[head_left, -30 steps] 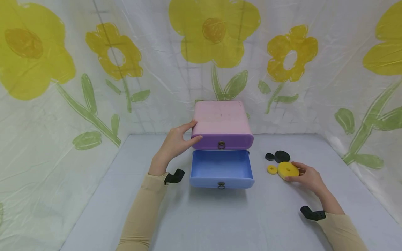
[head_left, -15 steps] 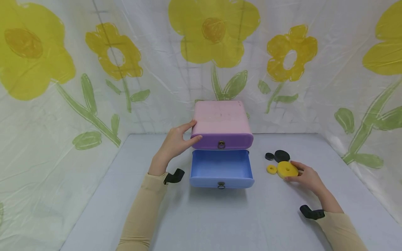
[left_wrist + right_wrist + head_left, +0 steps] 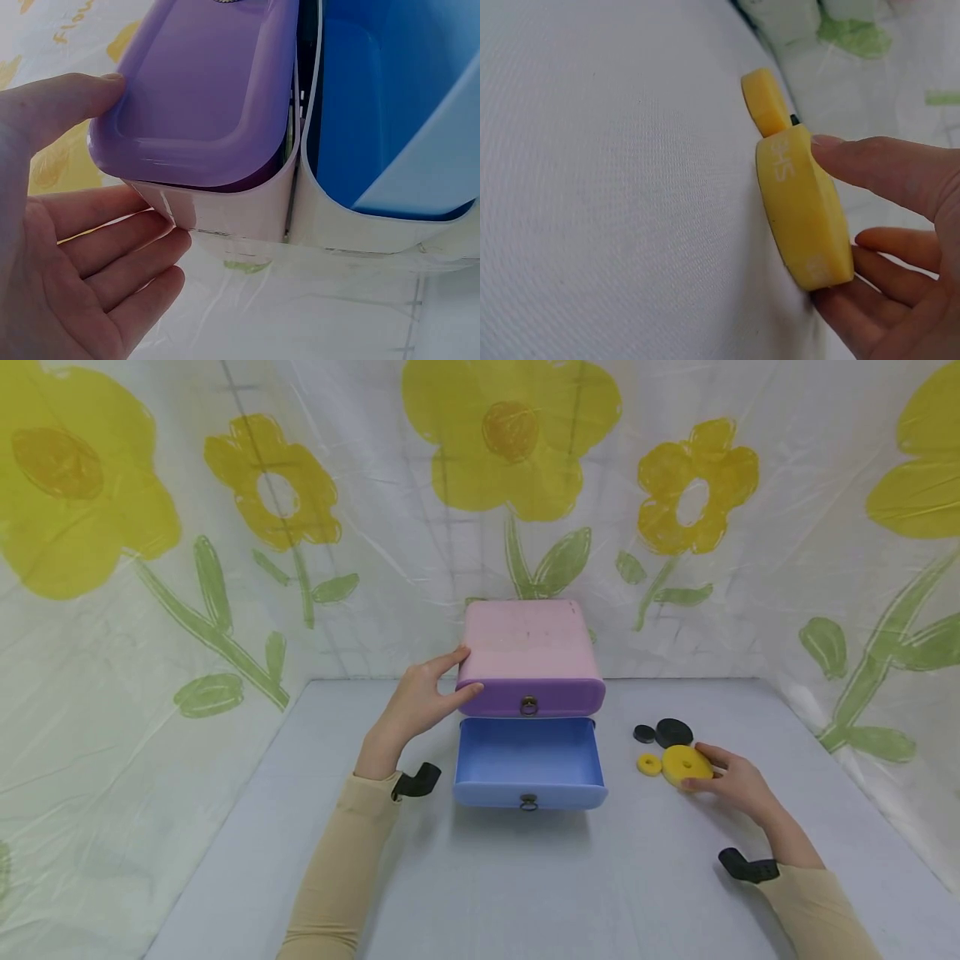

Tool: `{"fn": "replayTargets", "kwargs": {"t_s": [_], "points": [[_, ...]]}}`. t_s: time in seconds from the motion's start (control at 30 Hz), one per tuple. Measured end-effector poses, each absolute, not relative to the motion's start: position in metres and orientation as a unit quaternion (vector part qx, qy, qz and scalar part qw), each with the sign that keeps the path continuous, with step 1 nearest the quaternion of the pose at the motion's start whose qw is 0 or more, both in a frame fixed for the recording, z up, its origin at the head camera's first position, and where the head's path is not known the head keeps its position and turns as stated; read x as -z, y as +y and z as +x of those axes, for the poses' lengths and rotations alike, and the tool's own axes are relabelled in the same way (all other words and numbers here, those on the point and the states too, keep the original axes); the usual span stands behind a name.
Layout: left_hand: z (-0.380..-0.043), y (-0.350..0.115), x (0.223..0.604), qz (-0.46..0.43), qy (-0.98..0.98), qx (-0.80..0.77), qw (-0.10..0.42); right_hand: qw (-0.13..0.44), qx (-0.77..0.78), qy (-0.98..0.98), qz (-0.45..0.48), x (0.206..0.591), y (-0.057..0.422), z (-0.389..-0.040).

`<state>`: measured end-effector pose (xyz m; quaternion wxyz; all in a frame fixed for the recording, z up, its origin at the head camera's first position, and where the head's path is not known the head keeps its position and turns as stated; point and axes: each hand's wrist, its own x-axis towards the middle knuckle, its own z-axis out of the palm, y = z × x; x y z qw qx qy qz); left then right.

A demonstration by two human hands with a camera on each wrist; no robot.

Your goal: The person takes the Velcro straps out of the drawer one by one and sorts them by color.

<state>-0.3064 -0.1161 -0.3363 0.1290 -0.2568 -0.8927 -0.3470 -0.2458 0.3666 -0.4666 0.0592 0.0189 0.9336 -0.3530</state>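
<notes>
In the head view a pink two-tier drawer box [image 3: 525, 639] stands at the back. Its upper purple drawer [image 3: 495, 700] is closed, while the lower blue drawer [image 3: 495, 795] is pulled out with nothing visible inside. My left hand [image 3: 415, 703] rests on the box's left corner, thumb on the purple front and fairly straight fingers against the side. To the right, my right hand [image 3: 738, 787] grips a thick yellow disc [image 3: 799, 210] with a central hole by its edge, between thumb and fingers. White markings show on the disc's rim in the right wrist view.
Left of the thick disc lies a small yellow ring [image 3: 649, 765]. A larger black disc [image 3: 674, 733] and a small black disc [image 3: 644, 734] lie just behind. A flower-printed sheet [image 3: 390, 568] hangs behind the pale table [image 3: 525, 885].
The right hand and the thick yellow disc shift only very slightly. My left hand and the drawer box stay where they were.
</notes>
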Motion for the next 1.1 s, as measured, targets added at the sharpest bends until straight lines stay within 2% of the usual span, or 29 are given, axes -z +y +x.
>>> {"fn": "replayTargets", "kwargs": {"t_s": [0.23, 0.7, 1.1], "points": [[-0.306, -0.116, 0.336, -0.256, -0.892, 0.351, 0.125, 0.028, 0.345, 0.937, 0.033, 0.46, 0.363, -0.243], [-0.307, -0.116, 0.338, -0.257, -0.892, 0.348, 0.129, -0.132, 0.319, 0.938, 0.033, 0.437, 0.337, -0.233], [-0.306, -0.116, 0.336, -0.255, -0.893, 0.347, 0.128, -0.164, 0.351, 0.922, -0.021, 0.402, 0.3, -0.21]]}}
